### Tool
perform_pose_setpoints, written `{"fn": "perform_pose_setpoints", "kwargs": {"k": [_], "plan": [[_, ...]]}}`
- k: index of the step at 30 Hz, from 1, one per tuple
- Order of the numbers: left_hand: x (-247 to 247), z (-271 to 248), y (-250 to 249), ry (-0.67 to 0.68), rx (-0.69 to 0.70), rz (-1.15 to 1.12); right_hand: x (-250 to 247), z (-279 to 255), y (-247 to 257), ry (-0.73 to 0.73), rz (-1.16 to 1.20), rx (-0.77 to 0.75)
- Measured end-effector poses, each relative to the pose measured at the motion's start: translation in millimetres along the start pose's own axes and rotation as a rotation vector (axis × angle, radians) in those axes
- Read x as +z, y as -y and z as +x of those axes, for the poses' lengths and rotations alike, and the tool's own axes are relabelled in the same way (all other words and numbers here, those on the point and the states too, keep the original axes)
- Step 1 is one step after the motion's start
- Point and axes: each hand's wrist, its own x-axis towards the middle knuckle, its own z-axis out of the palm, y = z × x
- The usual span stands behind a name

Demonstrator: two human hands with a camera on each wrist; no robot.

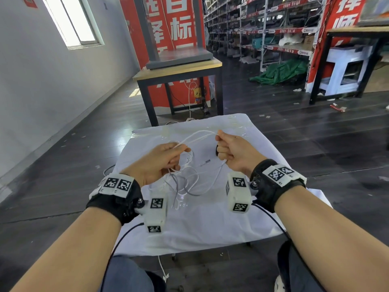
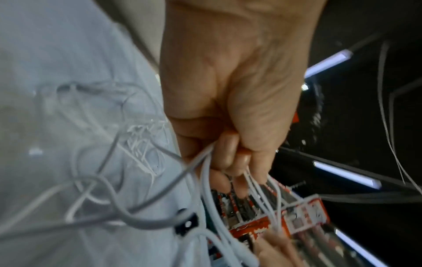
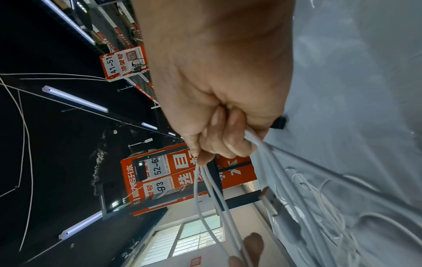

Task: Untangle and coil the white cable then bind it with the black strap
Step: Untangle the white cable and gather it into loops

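Note:
Above the white-clothed table (image 1: 210,224), both hands hold the white cable (image 1: 197,137), with a few strands stretched between them. My left hand (image 1: 182,151) grips the strands in curled fingers (image 2: 228,159). Below it, tangled loops (image 1: 185,184) hang down onto the cloth. My right hand (image 1: 220,142) is a fist around the other end of the strands, its fingers (image 3: 223,142) closed on them. A USB plug (image 3: 269,202) dangles beneath it. The black strap (image 1: 216,150) lies on the cloth just behind the right fist, mostly hidden; the black strap (image 3: 279,122) shows as a small dark piece.
A wood-topped table with black legs (image 1: 179,70) stands just beyond the clothed table. Dark floor lies on both sides, with warehouse shelves (image 1: 273,28) far back right. A thin white cord (image 1: 162,268) hangs off the near edge between my knees. A small label (image 1: 207,162) sits mid-cloth.

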Motion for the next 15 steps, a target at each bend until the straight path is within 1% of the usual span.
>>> {"fn": "perform_pose_setpoints", "kwargs": {"k": [2, 5, 9, 12, 15], "plan": [[0.4, -1.1, 1.7, 0.041, 0.041, 0.190, -0.8, 1.1, 1.6, -0.009, 0.024, 0.000], [-0.1, -3.1, 0.1, 0.087, 0.126, 0.377, -4.3, 3.8, 0.1, -0.031, 0.046, 0.018], [2.0, -3.5, -1.8, 0.029, 0.277, 0.715, -5.7, 5.4, -1.1, -0.050, 0.139, 0.119], [5.6, -4.3, -1.9, 0.019, 0.296, 0.862, -3.0, 4.4, 1.2, -0.063, 0.201, 0.167], [7.5, -3.8, -1.4, 0.023, 0.258, 0.937, -1.5, 4.0, 2.0, -0.075, 0.260, 0.164]]}}
